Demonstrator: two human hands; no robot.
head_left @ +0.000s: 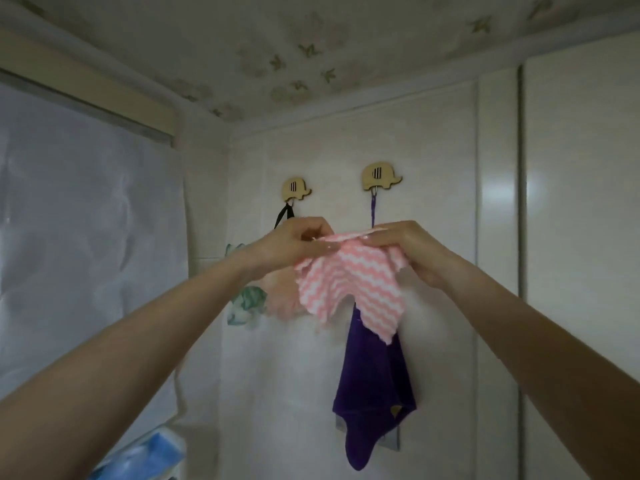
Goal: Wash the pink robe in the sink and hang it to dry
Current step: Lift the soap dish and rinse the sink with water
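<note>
Pale glossy wall panels (433, 150) fill most of the view, meeting in a corner. Ceiling (277, 46) above, light, printed with faint butterfly shapes. At left, a large translucent sheet (86, 220), wrinkled, hangs under a pale rail.

Both bare forearms reach up and forward from the lower corners, converging at mid-frame.

Purple cloth (374, 382) hangs long and narrow against the wall, suspended by a thin purple loop (374, 211) from the right hook. Its lower end tapers to a point; a grey edge shows beside it.

Pink robe (349, 282): pink-and-white wavy stripes, held up in the air in front of the wall, below the two hooks and partly overlapping the purple cloth. It is on neither hook. Ragged lower edges droop free.

Left hand (294, 244): fingers curled, pinching the robe's top edge at its left end. Right hand (408, 247): fingers and thumb closed on the top edge at its right end. Fabric stretches between the two grips.

Blue object (149, 452) at bottom left, blurred; cannot tell what it is.

Green-and-white cloth (247, 299) and a peach fluffy cloth (280, 299) hang behind the left wrist.

Two wooden elephant-shaped hooks on the wall: left hook (296, 189), right hook (381, 176). Black strap (284, 214) hangs from the left one.
</note>
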